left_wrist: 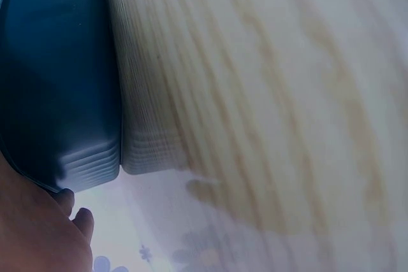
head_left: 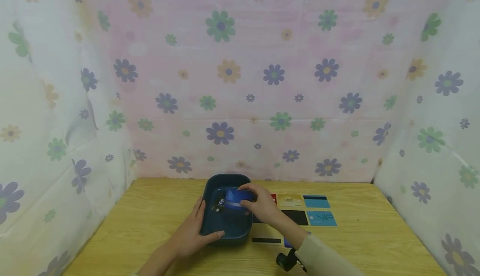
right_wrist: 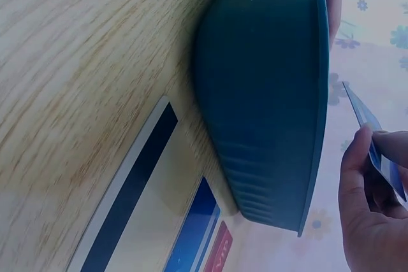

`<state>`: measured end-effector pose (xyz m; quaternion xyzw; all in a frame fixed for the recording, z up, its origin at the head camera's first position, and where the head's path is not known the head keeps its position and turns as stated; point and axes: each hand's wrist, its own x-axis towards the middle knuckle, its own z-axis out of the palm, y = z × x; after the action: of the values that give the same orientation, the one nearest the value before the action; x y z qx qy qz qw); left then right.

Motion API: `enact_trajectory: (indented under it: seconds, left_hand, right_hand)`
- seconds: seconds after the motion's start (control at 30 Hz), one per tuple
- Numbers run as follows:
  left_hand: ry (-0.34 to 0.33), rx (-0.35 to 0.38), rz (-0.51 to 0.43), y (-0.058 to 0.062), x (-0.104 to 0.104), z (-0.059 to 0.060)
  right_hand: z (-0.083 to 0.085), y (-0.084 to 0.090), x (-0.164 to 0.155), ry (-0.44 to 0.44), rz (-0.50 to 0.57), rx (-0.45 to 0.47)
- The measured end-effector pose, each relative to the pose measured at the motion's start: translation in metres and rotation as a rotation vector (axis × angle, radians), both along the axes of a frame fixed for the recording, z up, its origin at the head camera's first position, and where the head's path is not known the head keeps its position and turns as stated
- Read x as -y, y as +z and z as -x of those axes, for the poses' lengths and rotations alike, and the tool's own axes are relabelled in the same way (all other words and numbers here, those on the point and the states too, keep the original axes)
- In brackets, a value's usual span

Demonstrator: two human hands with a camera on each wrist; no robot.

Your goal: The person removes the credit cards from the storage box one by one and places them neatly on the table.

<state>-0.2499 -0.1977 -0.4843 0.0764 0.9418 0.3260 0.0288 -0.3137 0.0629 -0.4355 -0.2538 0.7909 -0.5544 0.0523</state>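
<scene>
My right hand (head_left: pixel 262 205) pinches a blue card (head_left: pixel 237 197) between thumb and fingers above a dark teal plastic bin (head_left: pixel 226 230). The right wrist view shows that card (right_wrist: pixel 360 106) tilted, held past the bin's rim. Inside the bin lies a black card with "Vip" lettering (head_left: pixel 217 206), partly covered by the blue one in the head view. My left hand (head_left: pixel 189 232) holds the bin's near left corner, fingers along the outer wall and thumb across the near rim. In the left wrist view, fingertips (left_wrist: pixel 83 221) show at the bin's edge.
Right of the bin, several cards lie in rows: a gold card (head_left: pixel 290 200), a striped blue card (head_left: pixel 316 201), a black card (head_left: pixel 295 217), a light blue card (head_left: pixel 321 218) and a black-striped pale card (head_left: pixel 266 240). A floral curtain (head_left: pixel 247 80) encloses the wooden table (head_left: pixel 360 242).
</scene>
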Motion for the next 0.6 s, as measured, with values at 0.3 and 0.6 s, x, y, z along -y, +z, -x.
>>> enact_trajectory:
  seconds: [0.3,0.6]
  left_hand:
    - [-0.001,0.003,0.011,0.001,-0.001,-0.001]
    - [0.008,0.005,0.025,0.0,0.0,-0.001]
  right_hand:
    - [-0.003,0.002,-0.021,0.01,-0.006,0.054]
    - [-0.002,0.004,-0.046,0.029,0.039,0.118]
